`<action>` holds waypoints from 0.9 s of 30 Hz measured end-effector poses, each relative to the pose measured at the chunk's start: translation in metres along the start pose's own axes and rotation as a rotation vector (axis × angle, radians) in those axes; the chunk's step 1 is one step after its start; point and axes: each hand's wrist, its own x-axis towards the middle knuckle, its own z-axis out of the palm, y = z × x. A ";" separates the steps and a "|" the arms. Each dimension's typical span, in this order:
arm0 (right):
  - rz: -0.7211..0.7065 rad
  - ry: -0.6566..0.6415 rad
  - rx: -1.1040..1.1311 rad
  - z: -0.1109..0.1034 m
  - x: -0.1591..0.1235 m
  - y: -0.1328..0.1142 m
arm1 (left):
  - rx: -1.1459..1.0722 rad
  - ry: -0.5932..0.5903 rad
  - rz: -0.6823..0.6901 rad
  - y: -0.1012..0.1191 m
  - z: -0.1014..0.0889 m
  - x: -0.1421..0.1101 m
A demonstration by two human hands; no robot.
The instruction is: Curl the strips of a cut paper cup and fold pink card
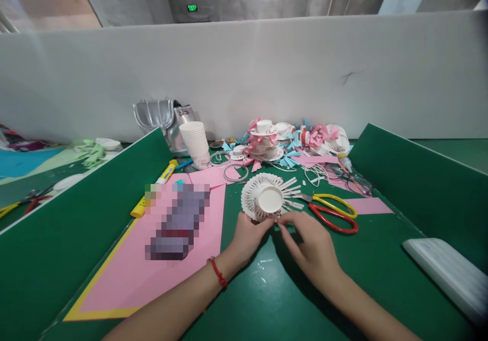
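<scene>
A white paper cup [270, 199], cut into thin strips around its round base, is held over the green table. Part of the strips form a looped, woven-looking rim on the left, while those on the right stick out straight and loose. My left hand [249, 237] is closed on the near edge of the cut cup, thumb and finger pinching a strip. Close beside it, my right hand [308, 239] pinches the end of a strip at the same near edge. Just right of the cup lie scissors [335, 211] with one yellow and one red handle.
Pink paper [198, 280] lies at left with a blurred dark object [179, 224] and a yellow glue stick [154, 191]. Stacked paper cups [195, 143] and a silver bag [156, 115] stand behind. Finished cup pieces [267, 145] fill the back. Green dividers [423, 178] flank both sides.
</scene>
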 end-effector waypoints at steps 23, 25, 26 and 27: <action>0.738 -0.003 0.684 0.000 0.016 0.002 | 0.079 -0.138 0.015 -0.004 0.000 -0.004; 0.762 0.005 0.712 0.001 0.016 0.003 | 0.107 -0.144 0.028 -0.004 -0.001 -0.004; 0.769 0.015 0.724 0.001 0.016 0.004 | 0.121 -0.141 0.031 -0.004 -0.001 -0.004; 0.772 0.028 0.736 0.001 0.016 0.004 | 0.133 -0.132 0.032 -0.004 -0.001 -0.004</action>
